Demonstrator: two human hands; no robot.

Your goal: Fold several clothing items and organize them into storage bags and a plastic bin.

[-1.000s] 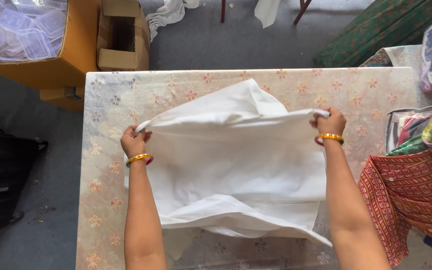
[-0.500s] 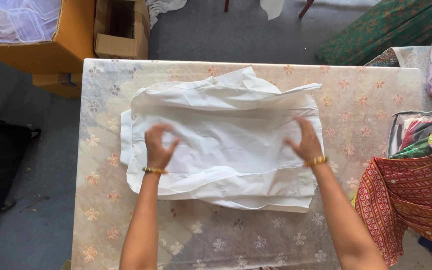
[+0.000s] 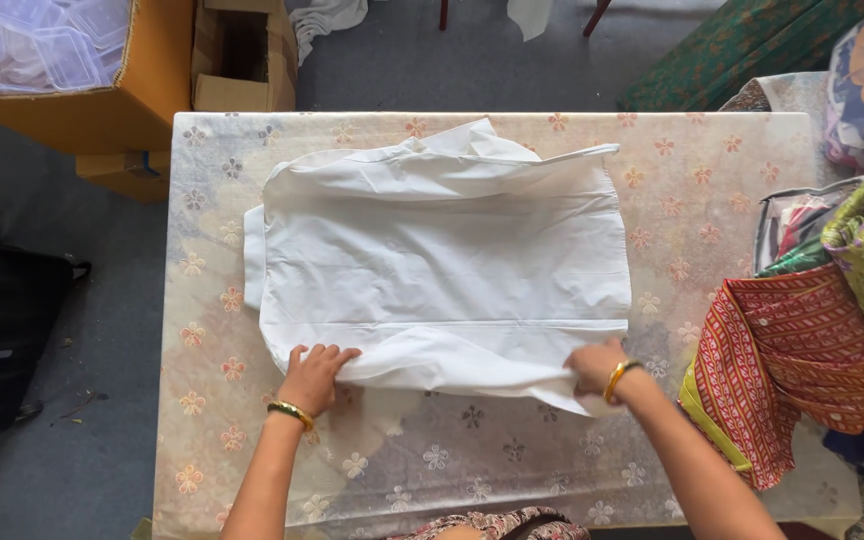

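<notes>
A white shirt [image 3: 442, 260] lies spread flat on a table covered with a floral cloth [image 3: 432, 460]. My left hand [image 3: 314, 375] grips the shirt's near edge at the left corner, fingers curled over the fabric. My right hand [image 3: 597, 368] pinches the same near edge at the right corner, where the cloth bunches into folds. Both wrists carry a gold bangle. The shirt's far edge is rumpled near the collar.
A pile of colourful patterned fabrics [image 3: 812, 350] sits on the table's right end. Orange cardboard boxes [image 3: 102, 90] with clear plastic containers stand beyond the far left corner. A black bag [image 3: 2, 330] rests on the floor at left. A green patterned cloth [image 3: 742, 45] lies far right.
Both hands let go of the raised shirt, smoothed it flat mid-way, then slid toward me to take hold of its near edge. The shirt now lies spread on the table.
</notes>
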